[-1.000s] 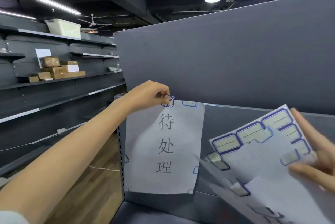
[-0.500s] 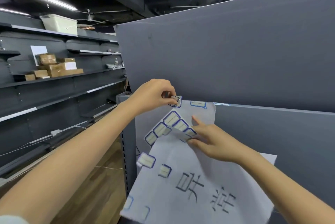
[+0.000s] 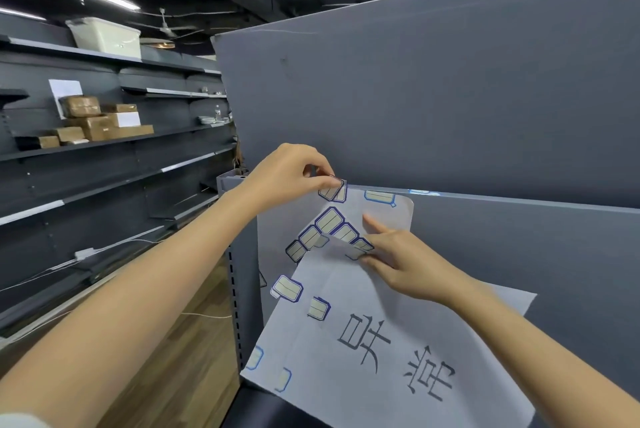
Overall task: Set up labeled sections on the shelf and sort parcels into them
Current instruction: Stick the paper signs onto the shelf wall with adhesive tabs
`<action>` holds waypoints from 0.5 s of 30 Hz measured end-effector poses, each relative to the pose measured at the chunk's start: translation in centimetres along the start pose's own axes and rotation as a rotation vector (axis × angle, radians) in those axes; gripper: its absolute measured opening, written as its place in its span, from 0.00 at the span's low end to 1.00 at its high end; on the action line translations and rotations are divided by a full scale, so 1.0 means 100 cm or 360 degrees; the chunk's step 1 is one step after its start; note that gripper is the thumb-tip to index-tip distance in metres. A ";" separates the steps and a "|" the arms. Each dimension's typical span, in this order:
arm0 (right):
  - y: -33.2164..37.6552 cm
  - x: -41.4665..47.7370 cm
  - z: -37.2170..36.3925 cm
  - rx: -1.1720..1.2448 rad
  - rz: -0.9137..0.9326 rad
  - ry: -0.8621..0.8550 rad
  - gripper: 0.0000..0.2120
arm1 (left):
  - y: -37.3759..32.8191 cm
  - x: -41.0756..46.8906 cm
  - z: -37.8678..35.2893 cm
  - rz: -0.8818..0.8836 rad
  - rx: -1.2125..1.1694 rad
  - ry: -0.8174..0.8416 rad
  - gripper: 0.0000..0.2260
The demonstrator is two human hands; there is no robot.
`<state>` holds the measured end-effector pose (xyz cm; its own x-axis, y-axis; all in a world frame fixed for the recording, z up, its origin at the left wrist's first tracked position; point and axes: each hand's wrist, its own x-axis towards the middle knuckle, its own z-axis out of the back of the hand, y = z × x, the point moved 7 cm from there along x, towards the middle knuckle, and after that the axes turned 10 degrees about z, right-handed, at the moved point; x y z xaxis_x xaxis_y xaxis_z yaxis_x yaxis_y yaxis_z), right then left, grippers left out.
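Observation:
A white paper sign (image 3: 388, 216) hangs on the grey shelf back panel (image 3: 519, 254), fixed at its top edge with blue-bordered stickers (image 3: 379, 196). My left hand (image 3: 294, 175) pinches one such sticker (image 3: 334, 190) at the sign's top left corner. My right hand (image 3: 398, 254) grips a second white sheet (image 3: 398, 351) with black characters, together with a sheet of blue-bordered stickers (image 3: 325, 230), and holds them in front of the hung sign, hiding most of it. Loose stickers (image 3: 286, 287) cling to the held sheet's left side.
A large grey board (image 3: 450, 81) rises behind the shelf. Across the aisle, dark shelving (image 3: 104, 147) carries several brown parcels (image 3: 90, 119) and a white bin (image 3: 104, 36). Wooden floor (image 3: 180, 358) lies below on the left.
My right hand has brought the second sheet and sticker sheet from the lower right up in front of the hung sign. My left hand stays pinching at the sign's top left corner.

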<state>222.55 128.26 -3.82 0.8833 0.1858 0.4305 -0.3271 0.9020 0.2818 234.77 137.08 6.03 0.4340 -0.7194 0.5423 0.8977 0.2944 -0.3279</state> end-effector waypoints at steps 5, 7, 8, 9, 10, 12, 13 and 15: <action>0.001 0.000 0.007 -0.0028 -0.0019 -0.0042 0.09 | -0.006 -0.004 0.005 -0.0085 0.0284 -0.0171 0.09; 0.001 0.001 0.006 -0.0028 -0.0031 -0.0025 0.09 | -0.009 -0.005 0.004 -0.0137 0.0324 -0.0124 0.08; 0.001 0.001 0.006 -0.0028 -0.0034 -0.0017 0.08 | -0.009 -0.005 0.001 -0.0145 0.0257 -0.0037 0.09; 0.000 0.001 0.005 -0.0031 -0.0034 -0.0015 0.08 | -0.010 -0.004 -0.002 -0.0150 0.0166 0.0064 0.11; -0.001 0.001 0.005 -0.0036 -0.0040 -0.0009 0.08 | -0.011 -0.004 -0.005 -0.0153 0.0098 0.0144 0.10; -0.003 0.001 0.004 -0.0039 -0.0055 -0.0004 0.08 | -0.014 -0.003 -0.007 -0.0174 0.0070 0.0168 0.05; -0.004 0.001 0.004 -0.0033 -0.0049 -0.0010 0.08 | -0.015 -0.003 -0.007 -0.0175 0.0070 0.0148 0.03; -0.005 0.001 0.004 -0.0020 -0.0037 -0.0012 0.08 | -0.015 -0.002 -0.006 -0.0158 0.0061 0.0132 0.03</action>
<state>222.68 127.73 -3.58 0.8881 0.1620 0.4302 -0.3022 0.9109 0.2809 233.26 136.34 5.95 0.3365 -0.7953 0.5042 0.9389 0.2418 -0.2451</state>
